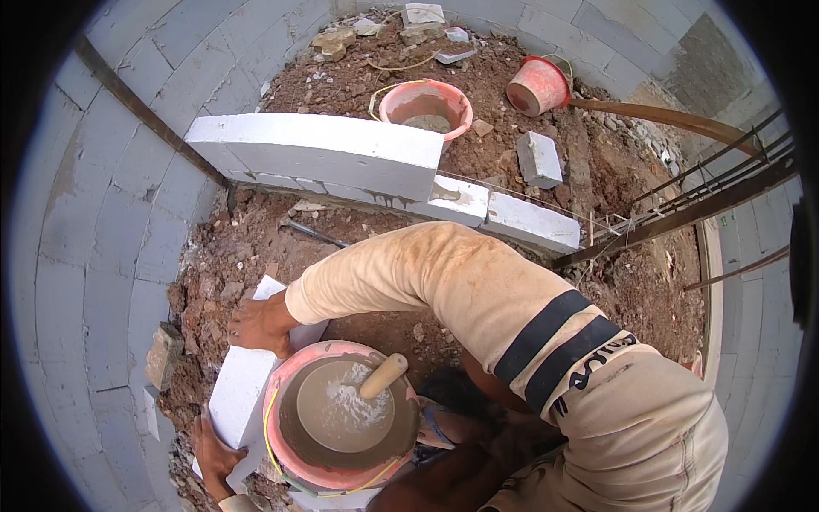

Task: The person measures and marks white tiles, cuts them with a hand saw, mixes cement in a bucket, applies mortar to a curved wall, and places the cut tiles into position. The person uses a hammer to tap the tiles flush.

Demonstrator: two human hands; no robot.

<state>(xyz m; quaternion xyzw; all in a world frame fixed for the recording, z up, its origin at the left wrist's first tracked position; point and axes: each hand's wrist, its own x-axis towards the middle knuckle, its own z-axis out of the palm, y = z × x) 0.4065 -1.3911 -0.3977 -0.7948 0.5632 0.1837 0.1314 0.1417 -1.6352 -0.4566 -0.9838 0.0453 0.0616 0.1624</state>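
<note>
Both hands grip one white block (pixel 243 384), one at each end of its long axis. The right hand (pixel 263 324), on a long tan sleeve that arches across the middle of the view, is closed over the block's far upper end, fingers curled over the edge. The left hand (pixel 213 456), entering from the lower edge, is closed on the near lower end, fingers wrapped onto the face. The block lies tilted on the red soil (pixel 256 247), its long axis running from the near left up and away to the right, just left of a pink bucket (pixel 341 418) and touching or nearly touching its rim. The bucket holds grey mortar, with a wooden handle (pixel 384 375) sticking out of it. Farther out, beyond the right hand, stands a low wall (pixel 316 154) of white blocks, its length running left to right across the view. Past the wall sit two more pink buckets (pixel 426 107), one upright and one tipped over.
</note>
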